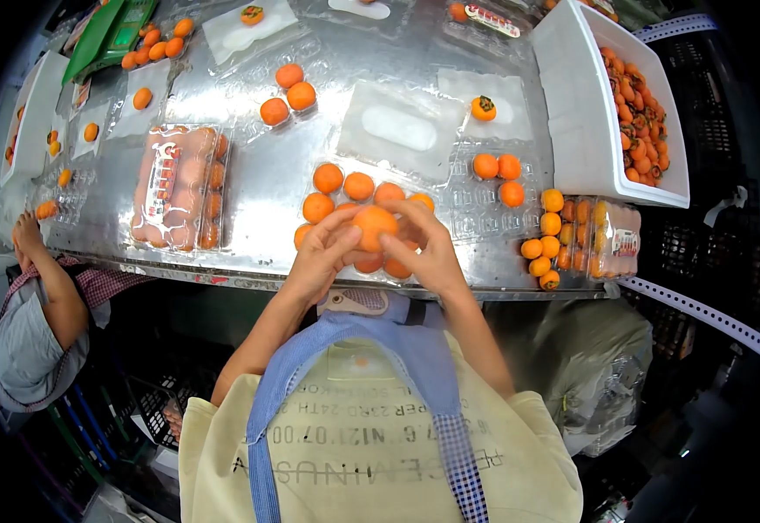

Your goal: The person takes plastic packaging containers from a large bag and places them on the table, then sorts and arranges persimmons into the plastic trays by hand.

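Observation:
Between my fingers is one orange fruit (375,228), held up over a clear tray by both hands. My left hand (321,253) grips its left side and my right hand (428,247) its right side. Below and around them, several orange fruits (328,178) sit in the tray, some hidden by my hands. A clear lid with a pale sheet (393,131) lies just behind the tray.
A closed, labelled fruit pack (179,187) is at left. At right are a part-filled tray (493,209), loose small fruits (532,248), another pack (615,240) and a white foam box (572,105) of fruit. A co-worker's arm (62,296) is far left.

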`<state>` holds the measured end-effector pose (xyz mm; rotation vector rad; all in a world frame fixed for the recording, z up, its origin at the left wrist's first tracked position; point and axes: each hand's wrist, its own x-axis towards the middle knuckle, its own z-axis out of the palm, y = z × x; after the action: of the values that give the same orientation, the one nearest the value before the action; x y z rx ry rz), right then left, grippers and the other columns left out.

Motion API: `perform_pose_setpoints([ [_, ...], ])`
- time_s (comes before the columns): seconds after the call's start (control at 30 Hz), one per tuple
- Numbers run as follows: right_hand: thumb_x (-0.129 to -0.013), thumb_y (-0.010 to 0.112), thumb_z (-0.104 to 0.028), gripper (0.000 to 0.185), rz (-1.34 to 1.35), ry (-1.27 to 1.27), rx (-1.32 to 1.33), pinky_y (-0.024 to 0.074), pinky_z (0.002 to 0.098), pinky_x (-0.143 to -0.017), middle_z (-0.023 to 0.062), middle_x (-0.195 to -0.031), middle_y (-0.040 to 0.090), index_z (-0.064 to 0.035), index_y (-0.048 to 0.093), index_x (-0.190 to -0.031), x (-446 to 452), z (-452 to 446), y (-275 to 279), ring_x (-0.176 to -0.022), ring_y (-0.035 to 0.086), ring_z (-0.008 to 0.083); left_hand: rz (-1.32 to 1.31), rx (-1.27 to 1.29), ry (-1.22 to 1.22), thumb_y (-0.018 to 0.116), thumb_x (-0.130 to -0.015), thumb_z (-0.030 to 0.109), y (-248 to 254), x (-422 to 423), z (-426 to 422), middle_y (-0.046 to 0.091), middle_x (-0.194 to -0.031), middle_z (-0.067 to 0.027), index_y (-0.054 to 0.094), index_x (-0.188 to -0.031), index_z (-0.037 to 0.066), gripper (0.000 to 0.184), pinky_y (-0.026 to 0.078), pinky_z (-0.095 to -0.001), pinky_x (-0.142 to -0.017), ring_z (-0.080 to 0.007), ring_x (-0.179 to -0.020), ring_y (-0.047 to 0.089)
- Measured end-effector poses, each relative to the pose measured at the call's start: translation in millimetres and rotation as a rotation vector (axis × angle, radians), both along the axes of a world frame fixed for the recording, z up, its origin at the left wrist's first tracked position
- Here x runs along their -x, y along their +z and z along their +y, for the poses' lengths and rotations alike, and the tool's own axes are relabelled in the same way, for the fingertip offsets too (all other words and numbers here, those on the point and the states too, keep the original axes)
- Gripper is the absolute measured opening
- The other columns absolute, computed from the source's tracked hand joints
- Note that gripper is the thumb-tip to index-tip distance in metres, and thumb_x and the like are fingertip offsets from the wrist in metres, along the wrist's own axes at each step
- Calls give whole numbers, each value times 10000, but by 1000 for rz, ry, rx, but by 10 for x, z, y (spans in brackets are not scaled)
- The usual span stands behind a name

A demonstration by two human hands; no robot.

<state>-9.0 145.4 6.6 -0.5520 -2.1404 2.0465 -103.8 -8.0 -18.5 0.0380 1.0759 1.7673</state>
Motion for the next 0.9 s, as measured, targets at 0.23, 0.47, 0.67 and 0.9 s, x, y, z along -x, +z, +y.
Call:
perform_pose_setpoints([
  [0.23, -666, 764, -225, 608, 34, 3, -311, 455, 353, -851, 144, -1133, 559, -59, 517, -1197, -55, 216, -71, -1046, 549, 248, 122, 204, -181, 533, -919, 196, 122, -9, 78, 538, -1156, -175, 395, -1290, 5, 439, 540, -302, -715, -208, -909, 616],
  [0.47, -787, 709, -175, 424, 247, -794, -355, 493, 236, -683, 54, -884, 601, 16, 539, -1125, -247, 2209, 639, -722, 579, 123, 291, 211, 0, 513, -928, 202, -50, 90, -45, 595, -993, -77, 522, -1179, 19, 311, 494, -218, -609, -127, -766, 609],
  [0.67, -802, 678, -195, 585, 364, -1087, -554, 483, 298, -776, 198, -1110, 534, 107, 425, -1235, -565, 3178, 367, -915, 584, 207, 358, 306, 181, 564, -902, 175, -121, 275, -244, 603, -968, -66, 534, -1157, 25, 297, 472, -203, -636, -91, -767, 578],
  [0.9, -765, 673, -103, 266, 5, -408, -604, 474, 254, -641, 57, -928, 609, -15, 626, -1012, -165, 1316, -288, -699, 570, 132, 260, 382, 374, 583, -887, 136, -317, 340, -527, 596, -960, -66, 556, -1118, 24, 258, 482, -215, -630, -102, -756, 577],
])
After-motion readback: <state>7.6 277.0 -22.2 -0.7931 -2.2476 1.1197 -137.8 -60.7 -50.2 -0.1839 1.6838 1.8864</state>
